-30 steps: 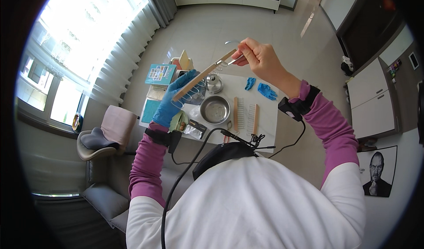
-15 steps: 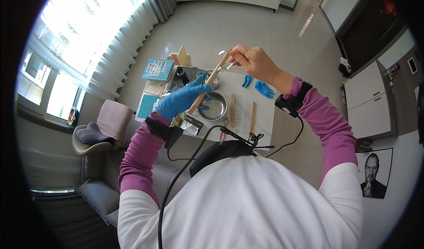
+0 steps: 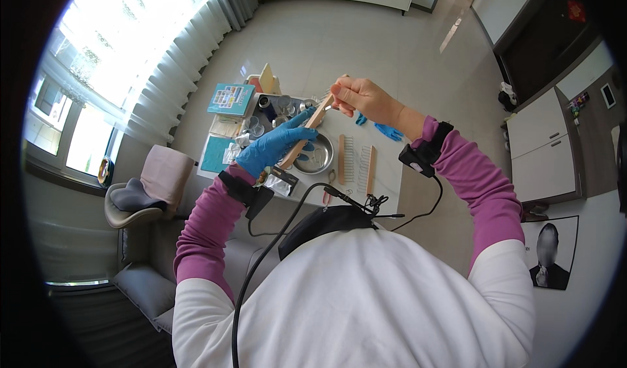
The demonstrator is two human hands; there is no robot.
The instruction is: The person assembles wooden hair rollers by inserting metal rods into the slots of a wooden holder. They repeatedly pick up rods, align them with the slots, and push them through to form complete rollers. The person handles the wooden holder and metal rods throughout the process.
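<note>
My left hand [image 3: 274, 144], in a blue glove, is closed around a long wooden strip [image 3: 317, 116] that slants up to the right above the table. My bare right hand [image 3: 360, 99] is at the strip's upper end, fingers pinched; a small shiny metal piece [image 3: 328, 107] shows beneath them, its full shape hidden. Below the strip sits a round steel bowl [image 3: 331, 154] with thin pieces inside that I cannot make out. To its right lie two more wooden strips, a left one [image 3: 341, 152] and a right one [image 3: 371, 169], with rows of thin metal wires beside them.
On the white table [image 3: 390, 165] are blue gloves [image 3: 389, 131], a blue book [image 3: 230, 99], clear cups [image 3: 285, 103], a dark bottle [image 3: 266, 108], a silver-and-black packet [image 3: 281, 182] and a red-handled tool [image 3: 326, 199]. A chair [image 3: 163, 175] stands left. A black cable [image 3: 261, 263] crosses before me.
My right hand has shifted slightly left and down, closer against the strip's upper end. The curved shiny metal that showed there is now mostly hidden. My left hand keeps its hold.
</note>
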